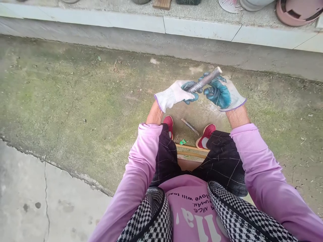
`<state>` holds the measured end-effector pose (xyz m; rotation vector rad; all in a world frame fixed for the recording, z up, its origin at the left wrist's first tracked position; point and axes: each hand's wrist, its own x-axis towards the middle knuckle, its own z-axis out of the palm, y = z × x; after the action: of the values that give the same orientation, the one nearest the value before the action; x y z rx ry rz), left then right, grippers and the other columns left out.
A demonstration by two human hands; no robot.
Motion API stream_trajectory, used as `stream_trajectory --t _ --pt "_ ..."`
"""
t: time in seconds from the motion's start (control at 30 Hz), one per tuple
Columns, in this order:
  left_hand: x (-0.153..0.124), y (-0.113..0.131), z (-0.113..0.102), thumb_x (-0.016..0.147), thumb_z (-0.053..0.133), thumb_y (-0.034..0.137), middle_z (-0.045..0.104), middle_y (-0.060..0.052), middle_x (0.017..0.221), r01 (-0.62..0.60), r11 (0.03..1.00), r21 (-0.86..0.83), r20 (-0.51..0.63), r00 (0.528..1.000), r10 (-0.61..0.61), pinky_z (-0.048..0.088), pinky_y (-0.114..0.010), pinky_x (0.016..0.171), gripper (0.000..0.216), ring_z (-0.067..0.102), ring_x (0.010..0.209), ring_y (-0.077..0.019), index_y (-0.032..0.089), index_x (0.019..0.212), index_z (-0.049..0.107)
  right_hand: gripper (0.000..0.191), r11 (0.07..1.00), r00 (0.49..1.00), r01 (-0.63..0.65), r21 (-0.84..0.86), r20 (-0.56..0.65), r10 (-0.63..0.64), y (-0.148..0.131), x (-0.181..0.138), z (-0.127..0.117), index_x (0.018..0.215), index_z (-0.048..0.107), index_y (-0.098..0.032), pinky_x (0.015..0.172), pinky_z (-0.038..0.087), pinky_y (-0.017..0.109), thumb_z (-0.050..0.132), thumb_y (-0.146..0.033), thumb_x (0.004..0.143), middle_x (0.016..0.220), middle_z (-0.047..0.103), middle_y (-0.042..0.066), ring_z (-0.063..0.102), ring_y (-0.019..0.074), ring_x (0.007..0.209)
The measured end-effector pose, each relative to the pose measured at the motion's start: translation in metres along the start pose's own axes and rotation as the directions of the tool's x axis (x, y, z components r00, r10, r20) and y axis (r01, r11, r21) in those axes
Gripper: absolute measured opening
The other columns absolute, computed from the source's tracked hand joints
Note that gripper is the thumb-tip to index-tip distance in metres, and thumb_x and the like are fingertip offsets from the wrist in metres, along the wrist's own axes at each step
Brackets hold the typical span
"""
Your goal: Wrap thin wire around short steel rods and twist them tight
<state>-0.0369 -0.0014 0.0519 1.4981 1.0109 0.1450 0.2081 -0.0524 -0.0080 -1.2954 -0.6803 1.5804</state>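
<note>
A short grey stick (210,76) with a pale cut end slants up to the right between my hands. Thin metal wire (195,87) is wound round its lower part. My left hand (183,91), in a white glove with a teal coating, is closed round that wire-wrapped end. My right hand (219,91), gloved the same way, has its palm turned up and its fingers curled behind and round the stick's upper part. Part of the right fingers is hidden by the stick. A second, thinner stick (190,126) lies on the ground between my feet.
Red shoes (207,134) stand on mossy concrete, with a green wrapper (182,142) close by. Wooden bars (193,148) show between my legs. Ahead runs a tiled ledge (202,28) bearing a pink basin (299,13), a woven mat (230,5) and a wooden block (162,3).
</note>
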Motion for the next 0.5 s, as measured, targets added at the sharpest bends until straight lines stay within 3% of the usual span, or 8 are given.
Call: stream_trajectory --t 0.2,0.37,0.5 --pt "-0.005 0.001 -0.003 0.082 0.084 0.030 0.091 -0.004 0.115 0.005 0.988 -0.154 -0.016 1.000 -0.008 0.071 -0.031 0.095 0.047 0.079 0.099 -0.0202 0.029 0.126 0.100 0.047 0.988 0.997 -0.004 -0.157 0.074 0.016 -0.004 -0.012 0.002 0.097 0.082 -0.030 0.052 0.052 0.034 0.108 -0.069 0.090 0.093 0.087 0.008 0.066 0.0213 0.068" --pt "-0.002 -0.004 -0.004 0.080 0.084 0.031 0.086 -0.005 0.106 -0.040 0.978 -0.205 -0.059 0.998 0.029 0.071 -0.034 0.093 0.052 0.077 0.097 -0.0220 0.024 0.129 0.099 0.044 0.984 0.997 -0.019 -0.175 0.069 0.031 -0.009 -0.022 0.005 0.096 0.084 -0.028 0.052 0.050 0.033 0.109 -0.064 0.092 0.095 0.088 0.010 0.064 0.0203 0.066" --pt "0.003 -0.009 -0.002 0.081 0.081 0.027 0.086 -0.006 0.113 -0.033 0.975 -0.219 -0.109 0.994 0.009 0.070 -0.033 0.092 0.059 0.080 0.099 -0.0219 0.020 0.137 0.095 0.044 0.986 0.998 0.007 -0.168 0.056 0.003 -0.009 -0.021 0.005 0.096 0.081 -0.026 0.050 0.047 0.031 0.102 -0.064 0.100 0.086 0.080 0.007 0.059 0.0159 0.060"
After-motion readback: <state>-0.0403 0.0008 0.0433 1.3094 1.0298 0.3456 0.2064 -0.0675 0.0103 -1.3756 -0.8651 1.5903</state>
